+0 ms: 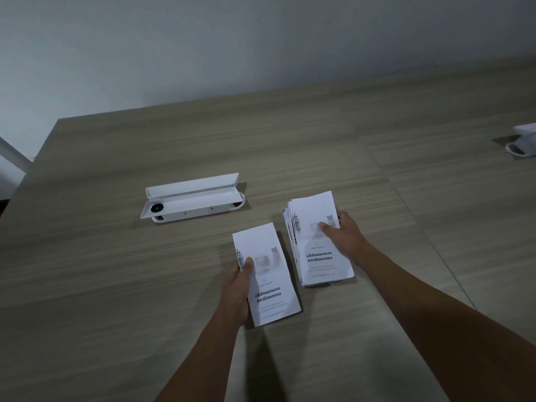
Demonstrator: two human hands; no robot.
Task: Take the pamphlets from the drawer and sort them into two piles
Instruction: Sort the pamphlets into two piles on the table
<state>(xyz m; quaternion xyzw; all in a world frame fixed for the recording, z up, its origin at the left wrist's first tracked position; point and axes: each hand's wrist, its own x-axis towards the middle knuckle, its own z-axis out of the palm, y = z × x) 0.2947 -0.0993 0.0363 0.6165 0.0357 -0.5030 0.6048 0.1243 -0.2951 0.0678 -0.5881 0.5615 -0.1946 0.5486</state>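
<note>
A thick stack of white pamphlets [316,256] with dark printed lettering lies on the wooden table [145,271], right of centre. My right hand [342,236] rests on its right edge, thumb pressed on the top sheet. To the left, my left hand [236,288] grips a single white pamphlet [268,282] by its left edge, thumb on top. That pamphlet sits low over the table, apart from the stack. No drawer is in view.
A long white plastic case [191,198] with its lid open lies on the table behind the pamphlets, a black round part at its left end. A white object [522,143] sits at the far right edge. A grey wall runs behind the table.
</note>
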